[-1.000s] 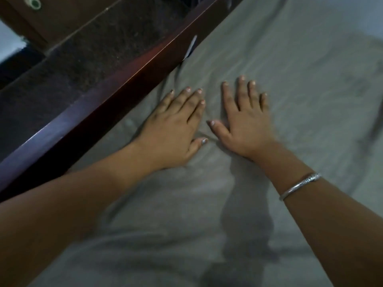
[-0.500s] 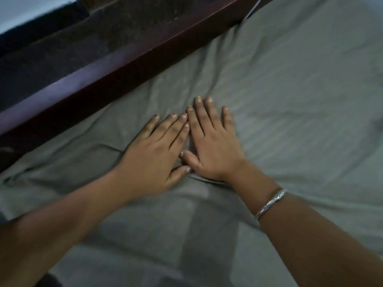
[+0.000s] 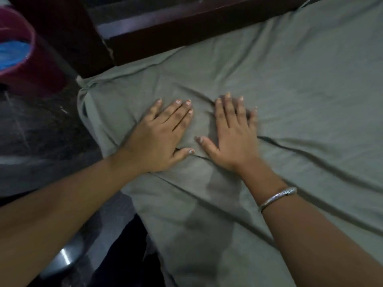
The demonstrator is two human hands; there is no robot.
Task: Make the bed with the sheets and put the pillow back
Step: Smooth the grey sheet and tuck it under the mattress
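Observation:
A grey-green sheet covers the mattress and fills most of the view, with folds running across it. My left hand lies flat on the sheet near the bed's left corner, palm down, fingers spread. My right hand lies flat beside it, a short gap between the thumbs, a silver bangle on that wrist. Neither hand holds anything. The sheet's corner is bunched and wrapped over the mattress corner. No pillow is in view.
A dark wooden bed frame runs along the sheet's far edge. A maroon bucket with something blue inside stands on the dark floor at the upper left. Dark speckled floor lies left of the bed.
Both hands have slid along the sheet toward the bed's corner and moved slightly apart. The view has shifted, bringing the mattress corner, floor and bucket into sight.

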